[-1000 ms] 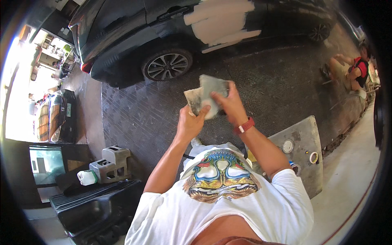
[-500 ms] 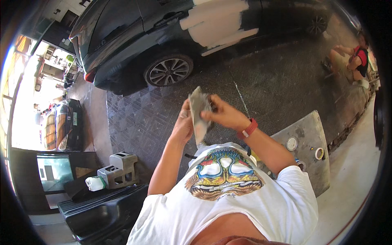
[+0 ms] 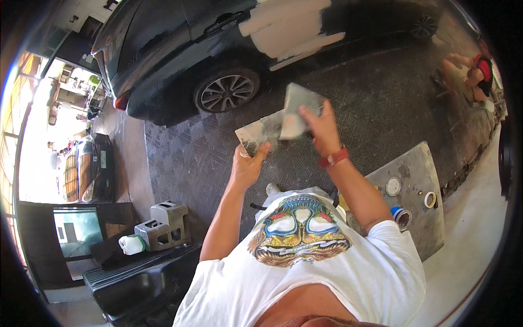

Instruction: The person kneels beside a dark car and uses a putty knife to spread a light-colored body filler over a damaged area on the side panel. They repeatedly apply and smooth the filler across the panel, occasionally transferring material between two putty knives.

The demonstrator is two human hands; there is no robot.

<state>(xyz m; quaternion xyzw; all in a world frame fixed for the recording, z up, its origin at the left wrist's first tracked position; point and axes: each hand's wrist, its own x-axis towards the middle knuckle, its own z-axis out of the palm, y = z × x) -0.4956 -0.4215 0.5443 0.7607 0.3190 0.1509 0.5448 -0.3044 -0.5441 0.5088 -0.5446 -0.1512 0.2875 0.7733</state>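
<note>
My left hand (image 3: 248, 170) grips the lower end of a flat pale plate (image 3: 260, 129) smeared with dark grey, thumb on top. In my right hand (image 3: 324, 128) is a flat rectangular putty spreader (image 3: 294, 109), greyish and slightly blurred. Its lower edge overlaps or lies very close to the plate's right end; whether they touch I cannot tell. Both hands are in front of my chest, over the dark floor. Beyond them stands a dark car (image 3: 163, 65), whose side carries a broad beige filler patch (image 3: 289, 27).
At my right is a grey worktop (image 3: 414, 174) holding a round lid (image 3: 393, 186), a tape roll (image 3: 430, 199) and a blue-rimmed can (image 3: 401, 217). To the left are a grey plastic step stool (image 3: 169, 223) and a white jug (image 3: 131, 244). Another person (image 3: 479, 76) sits far right.
My hands have moved apart and forward. The spreader, earlier held close against the plate, is now raised to its right. The plate has tilted, showing its face.
</note>
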